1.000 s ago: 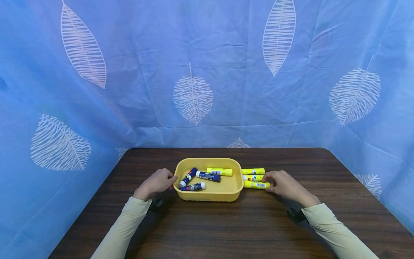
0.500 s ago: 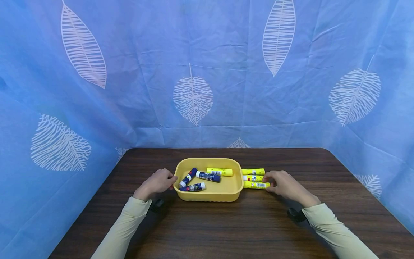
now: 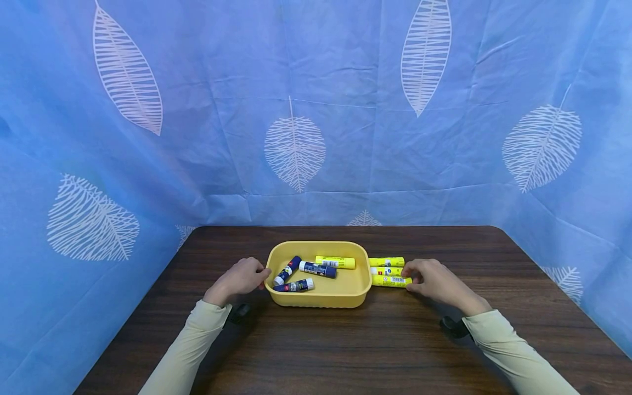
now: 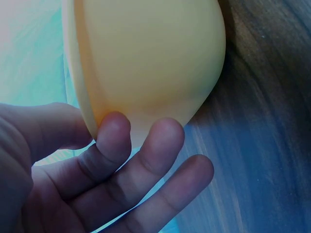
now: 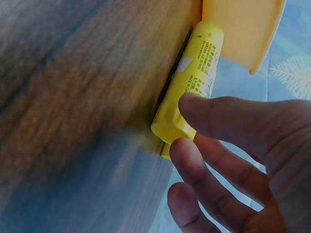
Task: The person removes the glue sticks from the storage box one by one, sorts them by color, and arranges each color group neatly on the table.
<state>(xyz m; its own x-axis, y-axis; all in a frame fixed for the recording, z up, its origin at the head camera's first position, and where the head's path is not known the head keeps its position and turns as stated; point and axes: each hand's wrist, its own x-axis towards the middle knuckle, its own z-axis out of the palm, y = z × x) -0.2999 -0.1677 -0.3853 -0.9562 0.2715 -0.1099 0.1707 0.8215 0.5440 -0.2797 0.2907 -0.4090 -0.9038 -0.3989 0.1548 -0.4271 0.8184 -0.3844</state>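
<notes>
My left hand (image 3: 243, 276) pinches the left end of a yellow plastic bin (image 3: 316, 299); in the left wrist view the thumb is at the rim and the fingertips (image 4: 166, 133) lie against the outer wall (image 4: 150, 53). Beyond the bin's right end lie three yellow glue sticks side by side. My right hand (image 3: 434, 281) grips the nearest yellow glue stick (image 3: 390, 281) at its right end, thumb on its side, as the right wrist view shows. Behind it are a middle glue stick (image 3: 387, 271) with a white end and a far glue stick (image 3: 387, 261).
Inside the bin lie a yellow glue stick (image 3: 336, 261) and three dark blue glue sticks with white ends: one at the left (image 3: 288, 269), one in the middle (image 3: 318, 269), one in front (image 3: 294, 285). A dark wooden table (image 3: 336, 351) meets a blue leaf-print curtain (image 3: 345, 148).
The nearest yellow glue stick has shifted very slightly in the right hand, its printed label a touch higher. The left hand and bin stay put.
</notes>
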